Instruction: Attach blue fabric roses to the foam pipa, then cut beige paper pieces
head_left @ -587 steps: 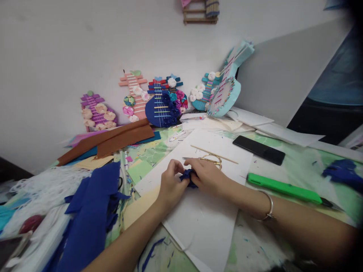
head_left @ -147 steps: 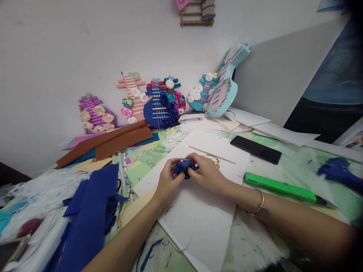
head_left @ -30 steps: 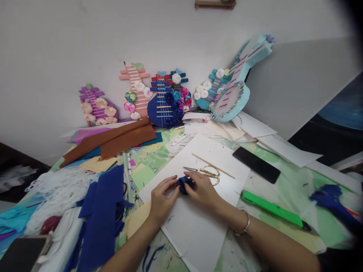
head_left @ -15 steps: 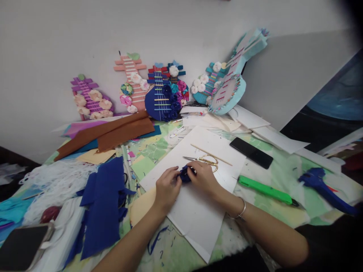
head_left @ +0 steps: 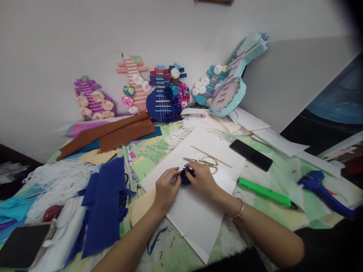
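Observation:
Between my two hands, above the white board point(head_left: 193, 223), is a small dark blue crepe-paper flower point(head_left: 186, 176). My left hand point(head_left: 168, 186) pinches its left side with thumb and fingers. On the other side my right hand point(head_left: 202, 179) has its fingertips closed on the flower's top and right edge. Gold-handled scissors point(head_left: 209, 162) lie on the board just beyond my right hand, blades pointing left. A thin wooden stick point(head_left: 211, 156) rests behind them. Part of the flower is covered by my fingers.
Blue crepe paper point(head_left: 104, 207) lies to the left near white yarn point(head_left: 53, 177). On the right are a black phone point(head_left: 251, 154), a green utility knife point(head_left: 265, 192) and a blue glue gun point(head_left: 326, 192). Decorated paper instruments, including a blue one point(head_left: 155, 102), lean against the wall.
My right fingers have shifted slightly over the flower, and more of its folds show. Both hands stay in nearly the same place. The camera view has tilted a little.

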Action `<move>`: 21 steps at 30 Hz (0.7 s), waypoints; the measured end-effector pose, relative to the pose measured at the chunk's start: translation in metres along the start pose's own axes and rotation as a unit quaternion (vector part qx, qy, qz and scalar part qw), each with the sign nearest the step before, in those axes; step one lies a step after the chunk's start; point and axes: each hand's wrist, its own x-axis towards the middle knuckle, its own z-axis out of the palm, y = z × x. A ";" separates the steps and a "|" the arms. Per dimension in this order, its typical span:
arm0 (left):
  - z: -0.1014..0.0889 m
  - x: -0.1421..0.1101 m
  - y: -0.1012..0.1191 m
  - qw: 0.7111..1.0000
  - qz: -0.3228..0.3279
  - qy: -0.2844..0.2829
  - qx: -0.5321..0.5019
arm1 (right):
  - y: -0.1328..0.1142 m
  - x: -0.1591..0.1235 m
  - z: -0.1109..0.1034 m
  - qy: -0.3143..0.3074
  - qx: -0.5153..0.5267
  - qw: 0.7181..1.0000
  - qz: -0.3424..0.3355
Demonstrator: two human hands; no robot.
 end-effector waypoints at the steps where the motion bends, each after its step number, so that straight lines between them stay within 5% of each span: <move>1: 0.000 0.000 -0.001 1.000 0.003 0.001 -0.001 | 0.000 0.001 0.000 -0.003 0.001 1.000 0.005; 11: 0.003 -0.002 -0.004 0.999 0.031 0.009 -0.016 | 0.000 0.003 -0.002 -0.002 0.007 1.000 0.030; 21: 0.000 0.001 -0.006 0.999 0.003 -0.012 -0.051 | -0.003 -0.001 -0.005 -0.043 0.073 0.995 -0.053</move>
